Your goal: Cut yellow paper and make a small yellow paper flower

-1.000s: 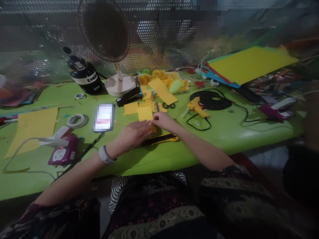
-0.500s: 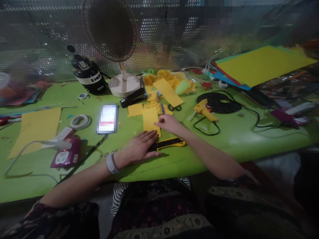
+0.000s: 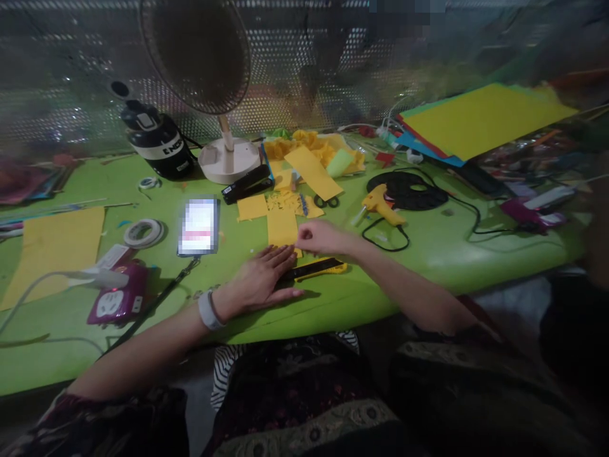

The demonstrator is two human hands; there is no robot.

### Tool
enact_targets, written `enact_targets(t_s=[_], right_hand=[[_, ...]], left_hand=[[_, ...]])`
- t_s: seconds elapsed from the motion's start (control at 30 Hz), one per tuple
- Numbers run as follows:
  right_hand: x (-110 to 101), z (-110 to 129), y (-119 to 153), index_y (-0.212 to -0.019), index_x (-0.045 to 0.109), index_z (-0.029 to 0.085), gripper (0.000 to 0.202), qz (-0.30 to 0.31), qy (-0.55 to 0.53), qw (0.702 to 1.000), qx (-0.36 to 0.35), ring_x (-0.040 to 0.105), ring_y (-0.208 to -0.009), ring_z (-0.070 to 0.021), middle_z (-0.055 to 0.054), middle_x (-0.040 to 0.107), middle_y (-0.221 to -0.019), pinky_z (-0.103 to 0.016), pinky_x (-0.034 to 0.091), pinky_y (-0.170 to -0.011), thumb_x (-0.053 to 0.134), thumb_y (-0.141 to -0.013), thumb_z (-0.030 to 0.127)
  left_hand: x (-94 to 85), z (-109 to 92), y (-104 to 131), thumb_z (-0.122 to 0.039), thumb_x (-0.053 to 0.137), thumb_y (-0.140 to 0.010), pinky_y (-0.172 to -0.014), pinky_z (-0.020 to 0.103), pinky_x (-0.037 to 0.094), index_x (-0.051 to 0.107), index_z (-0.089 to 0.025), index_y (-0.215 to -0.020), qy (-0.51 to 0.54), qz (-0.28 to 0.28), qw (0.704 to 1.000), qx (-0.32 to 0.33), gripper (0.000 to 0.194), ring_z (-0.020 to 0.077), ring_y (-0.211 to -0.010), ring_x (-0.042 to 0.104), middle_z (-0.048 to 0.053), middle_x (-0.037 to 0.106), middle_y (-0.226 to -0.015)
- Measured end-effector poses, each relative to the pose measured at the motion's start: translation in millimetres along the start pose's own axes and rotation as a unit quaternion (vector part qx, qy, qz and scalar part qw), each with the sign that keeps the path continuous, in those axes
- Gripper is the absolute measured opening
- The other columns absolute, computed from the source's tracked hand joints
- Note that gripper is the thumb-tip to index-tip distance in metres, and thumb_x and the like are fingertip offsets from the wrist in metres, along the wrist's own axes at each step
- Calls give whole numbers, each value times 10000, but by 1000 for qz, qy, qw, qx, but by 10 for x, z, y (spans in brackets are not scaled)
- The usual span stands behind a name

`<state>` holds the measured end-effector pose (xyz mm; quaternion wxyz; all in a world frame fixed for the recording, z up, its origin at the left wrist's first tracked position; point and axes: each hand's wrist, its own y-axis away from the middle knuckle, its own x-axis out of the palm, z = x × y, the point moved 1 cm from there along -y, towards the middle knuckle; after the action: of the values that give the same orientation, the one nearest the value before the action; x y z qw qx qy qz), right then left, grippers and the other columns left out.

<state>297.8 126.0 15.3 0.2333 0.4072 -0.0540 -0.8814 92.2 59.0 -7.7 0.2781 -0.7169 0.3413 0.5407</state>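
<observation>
My left hand (image 3: 254, 279) lies flat, fingers stretched out, with its fingertips on the lower end of a yellow paper strip (image 3: 281, 227). Under and beside that hand is a yellow and black utility knife (image 3: 323, 269); its left end is hidden. At the strip's right edge my right hand (image 3: 326, 237) is closed, thumb and forefinger pinched together. Whatever is between those fingers is too small to make out. Just beyond the strip lie small yellow paper scraps (image 3: 284, 202), another yellow piece (image 3: 252, 207) and dark-handled scissors (image 3: 327, 201).
Behind stand a fan (image 3: 229, 162), a stapler (image 3: 245, 184) and a black bottle (image 3: 159, 149). A lit phone (image 3: 197, 226), a tape roll (image 3: 143, 233) and a purple socket box (image 3: 118, 295) lie left. Right are a yellow glue gun (image 3: 384, 204) with its cord and stacked coloured sheets (image 3: 485, 120).
The view has shifted slightly, so the table things appear further left. My right hand has come slightly nearer along the strip's edge; my left hand stays flat.
</observation>
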Motion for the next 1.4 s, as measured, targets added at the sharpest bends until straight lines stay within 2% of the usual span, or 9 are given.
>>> enact_targets(t_s=[0.07,0.3,0.53,0.73,0.9,1.07,1.3,1.4], right_hand=[[31,1,27,-715,637,171,97,57,-13,998,10,566,-561,-119,3,647,-623,-253,404,-563,665,-804,143],[-27,3,-13,-718,627,169,115,149,-77,986,17,565,-591,-116,14,609,-635,-259,479,-608,673,-789,90],[-91,-2,-163,-702,638,156,159,191,-67,977,59,596,-574,-114,15,635,-615,-256,503,-621,733,-797,71],[-102,30,-177,-726,644,144,181,174,-10,981,84,587,-532,-108,10,631,-592,-242,438,-548,814,-786,148],[-84,6,-183,-745,670,138,210,178,-1,982,64,630,-611,-140,-26,669,-663,-277,499,-599,860,-771,224],[-81,-4,-187,-717,639,157,203,179,-8,982,60,631,-607,-132,-13,669,-639,-270,506,-599,822,-801,192],[-204,68,-258,-679,640,160,203,151,11,988,42,654,-628,-143,-5,676,-639,-276,506,-633,814,-780,128],[-183,143,-277,-686,639,153,213,146,4,988,47,649,-590,-131,-16,682,-635,-258,479,-591,801,-820,187]], left_hand=[[-8,-4,1,-806,213,-961,-1272,489,265,437,-26,-1533,1,2,1000,4,992,316,-1502,401,227,399,-1604],[2,34,18,-782,228,-976,-1280,513,211,420,-83,-1558,4,8,1000,4,930,306,-1527,361,198,375,-1627],[-56,30,11,-767,259,-984,-1280,503,191,381,-107,-1583,-1,24,1000,-3,900,291,-1526,365,192,364,-1638],[-94,77,40,-740,256,-1002,-1283,512,164,367,-144,-1595,5,41,999,3,848,279,-1543,332,161,351,-1651],[-132,196,236,-687,231,-1032,-1290,489,151,309,-161,-1620,-3,50,999,1,793,257,-1554,306,136,327,-1663],[-178,297,413,-673,235,-1037,-1291,508,140,262,-170,-1635,-23,61,998,7,782,258,-1556,296,130,318,-1666],[-169,256,304,-702,247,-1022,-1276,521,190,324,-145,-1613,-42,34,998,-17,815,287,-1547,318,161,339,-1653],[-164,220,263,-727,250,-1008,-1271,505,213,352,-127,-1598,-44,29,998,-22,848,291,-1535,347,174,361,-1642]])
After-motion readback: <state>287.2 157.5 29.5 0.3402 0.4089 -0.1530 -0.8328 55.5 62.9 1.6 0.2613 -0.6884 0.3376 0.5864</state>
